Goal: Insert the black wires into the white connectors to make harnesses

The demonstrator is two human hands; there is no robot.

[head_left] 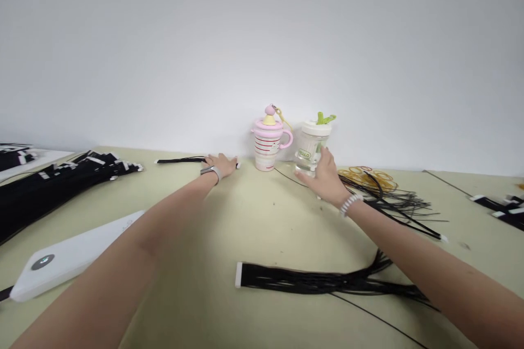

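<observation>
Two hands reach to the far edge of the surface (262, 218). The left hand (221, 164) lies flat, fingers spread, on a thin black strip (180, 160) along that edge. The right hand (325, 177), open, touches the clear cup (311, 144) beside the pink cup (268, 144). A black bundle (319, 281) lies near the front edge, well apart from both.

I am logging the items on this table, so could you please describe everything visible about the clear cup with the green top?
The clear cup stands upright at the back of the table, by the wall and just right of the pink striped cup, slightly apart from it. It looks like transparent plastic, with a whitish lid, a green piece on top and a green label. The right hand touches its right side and base.
</observation>
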